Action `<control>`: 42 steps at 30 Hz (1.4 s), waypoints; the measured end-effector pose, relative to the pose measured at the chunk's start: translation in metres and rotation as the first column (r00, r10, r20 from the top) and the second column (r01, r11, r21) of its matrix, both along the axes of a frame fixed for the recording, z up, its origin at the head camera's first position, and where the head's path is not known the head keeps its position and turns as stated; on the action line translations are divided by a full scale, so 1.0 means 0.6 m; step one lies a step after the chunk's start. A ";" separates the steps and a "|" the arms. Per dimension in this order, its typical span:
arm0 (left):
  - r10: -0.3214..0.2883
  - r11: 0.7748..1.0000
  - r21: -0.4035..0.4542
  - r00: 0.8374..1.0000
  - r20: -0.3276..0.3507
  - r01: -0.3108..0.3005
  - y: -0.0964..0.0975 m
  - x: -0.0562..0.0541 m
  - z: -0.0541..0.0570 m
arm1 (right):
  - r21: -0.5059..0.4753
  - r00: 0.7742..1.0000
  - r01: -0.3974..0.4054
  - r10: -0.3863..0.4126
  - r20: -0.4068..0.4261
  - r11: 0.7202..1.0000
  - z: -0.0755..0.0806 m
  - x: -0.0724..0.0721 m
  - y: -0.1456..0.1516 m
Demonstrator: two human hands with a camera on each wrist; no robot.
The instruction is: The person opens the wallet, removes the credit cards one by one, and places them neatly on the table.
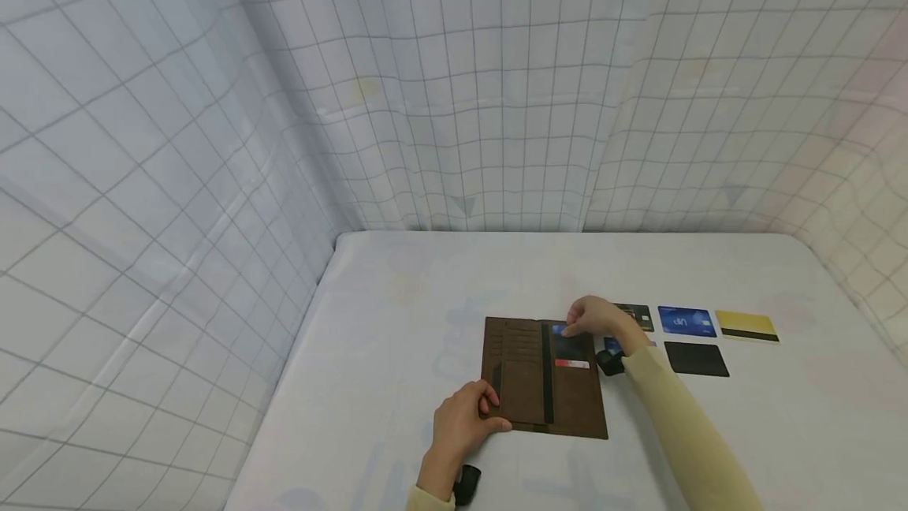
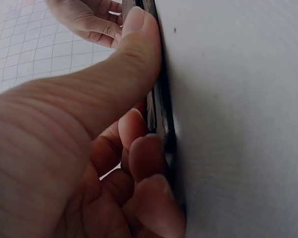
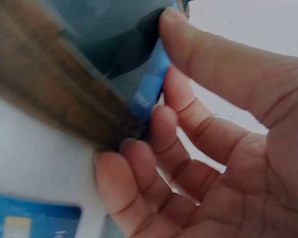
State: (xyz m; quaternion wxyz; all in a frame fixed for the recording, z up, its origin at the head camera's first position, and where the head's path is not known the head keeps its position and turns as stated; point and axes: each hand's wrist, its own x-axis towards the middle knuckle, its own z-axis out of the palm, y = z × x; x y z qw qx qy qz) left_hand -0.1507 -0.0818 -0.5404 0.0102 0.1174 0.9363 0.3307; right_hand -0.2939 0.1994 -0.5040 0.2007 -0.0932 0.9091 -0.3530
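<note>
I see the brown wallet (image 1: 523,389) lying open, left hand (image 1: 463,419) gripping its near-left corner, right hand (image 1: 596,316) pinching a blue card (image 3: 156,74) at its far-right part, right wrist (image 1: 628,334) partly hiding loose cards (image 1: 642,317) alongside.

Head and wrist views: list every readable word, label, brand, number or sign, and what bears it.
"VIP", apparently upside down: blue rectangular chip card.
Too blurred: white print on the blue plastic strip the right hand pinches.
Too blurred: second blue chip card, right wrist view.
Too small: red-and-white strip in the brown leather-look wallet.
Too small: black rectangular card with pale marks.
</note>
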 end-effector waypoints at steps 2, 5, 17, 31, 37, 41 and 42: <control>0.001 1.000 0.000 1.000 0.004 -0.001 0.000 0.001 0.000 | 0.017 1.000 -0.009 0.009 -0.002 1.000 0.003 0.002 -0.002; 0.002 1.000 0.004 1.000 0.004 -0.002 0.000 0.001 0.000 | 0.047 1.000 -0.008 0.008 -0.009 0.999 0.006 0.003 -0.006; 0.000 1.000 0.011 1.000 -0.001 0.000 0.001 0.002 0.002 | 0.051 1.000 0.028 -0.028 0.002 0.998 0.003 -0.003 -0.003; -0.001 1.000 0.009 1.000 -0.002 0.001 0.000 0.002 0.003 | 0.005 0.996 0.084 -0.084 0.004 0.996 -0.007 -0.008 0.004; -0.006 1.000 0.003 1.000 -0.007 0.006 0.000 0.001 0.002 | 0.007 0.994 0.107 -0.107 -0.020 0.994 -0.009 -0.008 0.002; -0.011 1.000 -0.005 1.000 0.004 0.011 0.000 0.001 0.002 | 0.011 0.993 0.108 -0.107 -0.044 0.994 -0.012 -0.007 0.000; -0.010 1.000 -0.007 1.000 0.012 0.010 0.000 0.000 0.002 | 0.011 0.993 0.111 -0.111 -0.044 0.994 -0.011 -0.006 0.000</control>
